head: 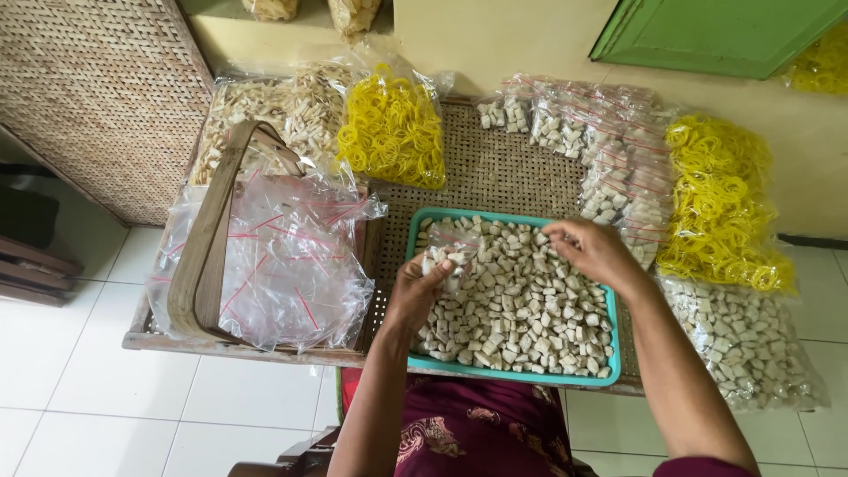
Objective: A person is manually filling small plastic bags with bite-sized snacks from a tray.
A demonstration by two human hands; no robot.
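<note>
Left hand [415,291] grips a small clear bag [446,252] of pale pieces over the teal tray [512,373]; right hand [594,252], fingers pinched together, hovers above the tray's pieces [521,309]. Beyond lie filled bags [609,168] and yellow rubber bands [393,132] on the woven table [495,168]

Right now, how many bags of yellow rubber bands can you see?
3: one bag at the tray's back left, one big bag on the right, and one partly cut off at the top right corner. More may be hidden.
</note>
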